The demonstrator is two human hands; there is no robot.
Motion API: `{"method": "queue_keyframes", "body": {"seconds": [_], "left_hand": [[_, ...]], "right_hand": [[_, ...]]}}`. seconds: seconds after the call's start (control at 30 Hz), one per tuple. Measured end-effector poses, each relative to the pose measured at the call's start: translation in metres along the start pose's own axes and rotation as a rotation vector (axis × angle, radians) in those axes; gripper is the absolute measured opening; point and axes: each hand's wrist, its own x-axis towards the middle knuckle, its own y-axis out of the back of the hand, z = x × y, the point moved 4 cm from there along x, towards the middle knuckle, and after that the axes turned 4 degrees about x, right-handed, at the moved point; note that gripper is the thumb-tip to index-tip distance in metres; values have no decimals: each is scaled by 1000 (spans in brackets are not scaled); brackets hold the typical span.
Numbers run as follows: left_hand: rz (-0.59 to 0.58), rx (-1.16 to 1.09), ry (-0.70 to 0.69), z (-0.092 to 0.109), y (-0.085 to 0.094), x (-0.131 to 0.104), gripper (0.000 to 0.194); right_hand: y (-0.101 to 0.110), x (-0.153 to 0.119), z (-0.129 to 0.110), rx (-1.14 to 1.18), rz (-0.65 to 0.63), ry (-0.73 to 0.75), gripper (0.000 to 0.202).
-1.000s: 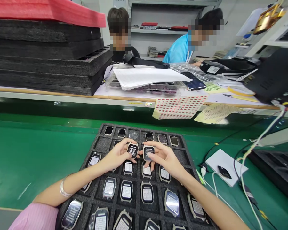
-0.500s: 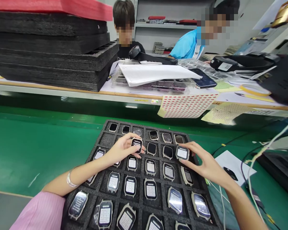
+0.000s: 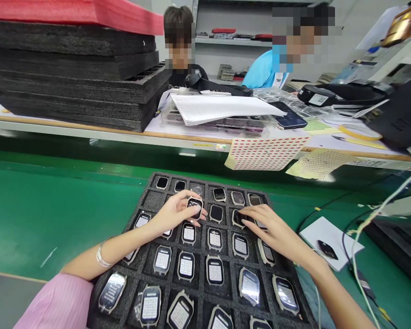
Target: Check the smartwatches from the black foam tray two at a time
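Observation:
A black foam tray (image 3: 200, 292) divided into compartments holds several square watch bodies, many with lit white screens. Over its upper middle, my left hand (image 3: 180, 211) grips a watch (image 3: 195, 208), its thumb on the lit screen. My right hand (image 3: 269, 226) reaches in from the right, thumb and fingertips at the edge of a dark-screened watch (image 3: 239, 218) that sits in its compartment. Another watch lies partly hidden under the right hand. Below them, a watch with a lit screen (image 3: 240, 245) rests in its own compartment.
Stacked black foam trays (image 3: 71, 87) stand on the shelf at the left, under red foam (image 3: 78, 13). Papers (image 3: 226, 107) and a phone (image 3: 287, 115) lie on that shelf. White cables (image 3: 358, 242) hang at the right. Two people are behind the shelf.
My right hand has moved left from the lit watch at the tray's right side to the dark-screened one beside it. My left hand stays in place with its watch.

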Motion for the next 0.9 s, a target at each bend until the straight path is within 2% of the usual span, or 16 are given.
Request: {"method": "queue_keyframes", "body": {"seconds": [0.07, 0.17, 0.27, 0.37, 0.43, 0.5, 0.6, 0.7, 0.9], "left_hand": [[11, 30, -32, 1, 6, 0, 49], [49, 99, -88, 3, 23, -4, 62], [110, 137, -99, 4, 39, -12, 58], [151, 154, -72, 6, 46, -18, 52], [167, 166, -64, 10, 44, -18, 50], [161, 170, -71, 14, 37, -13, 48], [134, 163, -93, 21, 23, -2, 46], [110, 134, -102, 21, 12, 5, 45], [117, 94, -68, 13, 6, 2, 44]], "right_hand": [[-14, 11, -6, -64, -28, 6, 28], [-28, 21, -4, -152, -6, -78, 26], [-30, 22, 4, -116, 31, -217, 24], [-24, 24, -2, 34, 53, -230, 27], [-17, 27, -16, 177, 112, -167, 32], [-9, 32, -32, 373, 186, -171, 35], [-2, 42, -50, 666, 213, -319, 35], [0, 51, -60, 804, 226, -412, 37], [-17, 52, -70, 1370, -84, -328, 54]]}}
